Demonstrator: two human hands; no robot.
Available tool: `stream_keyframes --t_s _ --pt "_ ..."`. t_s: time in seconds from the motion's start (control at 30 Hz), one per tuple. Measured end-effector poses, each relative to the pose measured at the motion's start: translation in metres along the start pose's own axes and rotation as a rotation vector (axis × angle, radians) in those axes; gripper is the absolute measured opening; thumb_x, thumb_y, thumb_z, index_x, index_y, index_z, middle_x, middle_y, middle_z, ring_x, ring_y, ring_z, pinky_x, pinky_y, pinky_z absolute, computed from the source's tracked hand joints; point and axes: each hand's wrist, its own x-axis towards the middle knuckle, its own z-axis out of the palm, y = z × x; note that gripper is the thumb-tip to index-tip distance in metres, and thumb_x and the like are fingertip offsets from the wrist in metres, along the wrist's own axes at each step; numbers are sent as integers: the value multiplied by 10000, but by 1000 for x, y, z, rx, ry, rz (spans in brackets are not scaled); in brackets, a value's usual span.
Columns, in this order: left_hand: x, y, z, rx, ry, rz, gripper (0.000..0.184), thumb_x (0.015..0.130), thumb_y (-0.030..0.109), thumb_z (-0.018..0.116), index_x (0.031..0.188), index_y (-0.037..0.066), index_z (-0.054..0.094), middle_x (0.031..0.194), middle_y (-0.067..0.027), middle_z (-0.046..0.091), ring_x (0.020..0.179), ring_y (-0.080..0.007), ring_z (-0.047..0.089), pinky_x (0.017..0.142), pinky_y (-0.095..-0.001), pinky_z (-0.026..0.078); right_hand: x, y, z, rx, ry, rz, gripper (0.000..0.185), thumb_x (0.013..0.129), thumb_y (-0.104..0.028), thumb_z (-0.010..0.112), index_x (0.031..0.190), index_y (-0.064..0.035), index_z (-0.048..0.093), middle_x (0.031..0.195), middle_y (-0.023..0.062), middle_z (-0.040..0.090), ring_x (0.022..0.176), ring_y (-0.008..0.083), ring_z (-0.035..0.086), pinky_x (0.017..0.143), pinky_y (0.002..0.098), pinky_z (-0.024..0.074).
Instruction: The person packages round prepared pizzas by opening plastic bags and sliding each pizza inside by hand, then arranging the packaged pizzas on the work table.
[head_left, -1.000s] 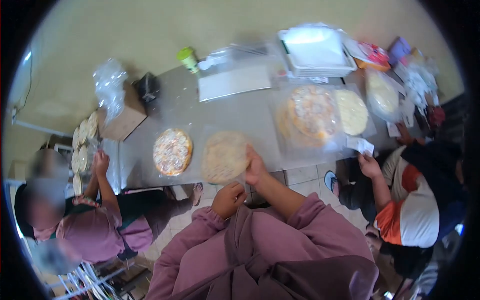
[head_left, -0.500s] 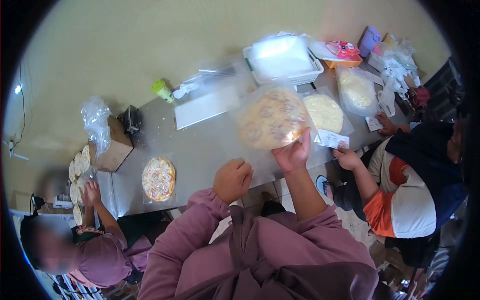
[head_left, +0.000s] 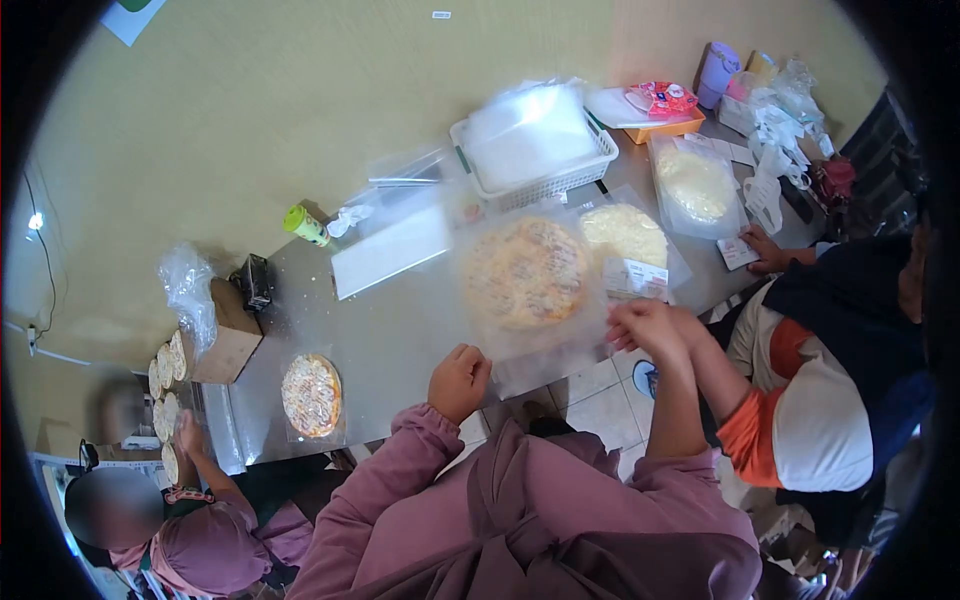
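Note:
A round pizza (head_left: 527,272) in a clear plastic bag (head_left: 520,365) is in front of me, the bag's lower edge reaching past the table's front edge. My left hand (head_left: 461,383) is closed beside the bag's lower left edge; whatever its fingers might hold is hidden. Just off the bag's right edge is my right hand (head_left: 648,330), its fingers loosely bent and apart with nothing seen in them. It overlaps a co-worker's forearm (head_left: 705,350). Behind it, another bagged round (head_left: 623,232), pale on top, bears a white printed label (head_left: 634,277).
Another wrapped pizza (head_left: 312,397) lies left on the grey table (head_left: 390,340). A white board (head_left: 392,250), a green cup (head_left: 305,226) and a basket of plastic sheets (head_left: 545,180) stand behind. At right is a further bagged round (head_left: 697,185). Co-workers flank me on both sides.
The bagged pizza has come down lower toward the table. My right hand has left its underside and moved right, to beside the bag. My left hand stays closed. The view has shifted slightly.

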Motion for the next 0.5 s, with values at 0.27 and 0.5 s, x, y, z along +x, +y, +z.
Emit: stream_keyframes --t_s 0.27,0.5 --pt "-5 -2 5 31 -10 7 134 787 144 562 717 43 509 689 -115 500 639 -311 518 564 -388 414 100 -15 20 -242 497 -517 625 764 -368 627 1210 25 434 1081 218 564 1021 300 547 853 324 427" --pt "-10 -24 -6 -448 -136 -315 116 802 136 605 819 29 562 724 -55 576 632 -119 527 586 -250 430 139 -2 52 -336 300 -477 946 659 -415 725 1315 73 249 1267 251 405 1168 304 424 964 332 341"
